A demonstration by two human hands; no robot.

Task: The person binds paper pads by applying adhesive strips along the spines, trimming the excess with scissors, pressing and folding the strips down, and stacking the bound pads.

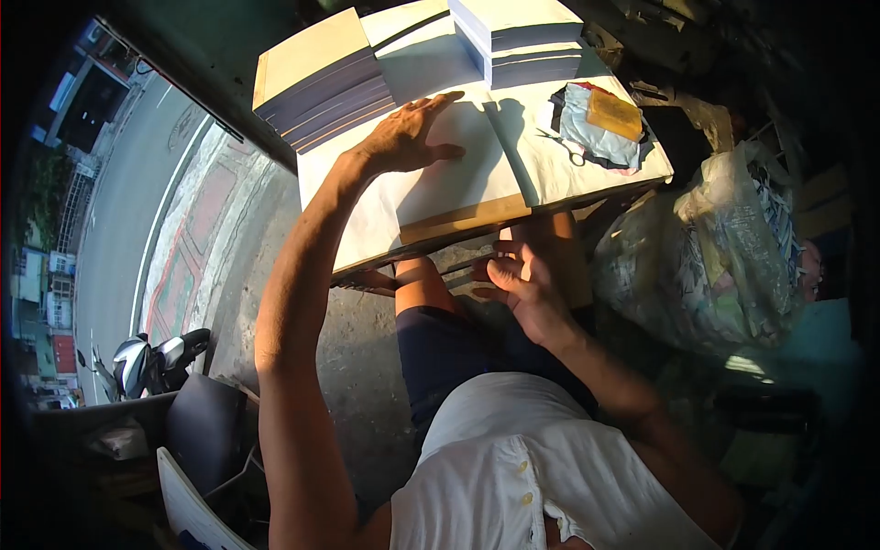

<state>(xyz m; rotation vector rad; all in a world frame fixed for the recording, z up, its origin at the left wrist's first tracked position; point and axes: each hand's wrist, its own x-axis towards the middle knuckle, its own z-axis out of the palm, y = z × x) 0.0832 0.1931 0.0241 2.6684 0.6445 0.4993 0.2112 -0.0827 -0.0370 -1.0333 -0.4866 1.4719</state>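
My left hand (409, 137) reaches over a flat pale sheet or pad (469, 188) with a brown strip along its near edge. Its fingers are spread and the palm faces down, the fingertips near the foot of the left stack of thick paper blocks (321, 78). Just below the table's front edge hangs my right hand (527, 289), its fingers half bent and apart, with nothing visible in it. Whether the left palm presses on the pad or hovers cannot be made out.
Another stack of blocks (522, 41) stands at the back of the covered table (353, 215). Scissors (570, 154), a folded cloth (587, 137) and a yellowish block (614, 114) lie at the right. Beside the table is a clear plastic bag of scraps (706, 247). A motorcycle (147, 362) stands roadside.
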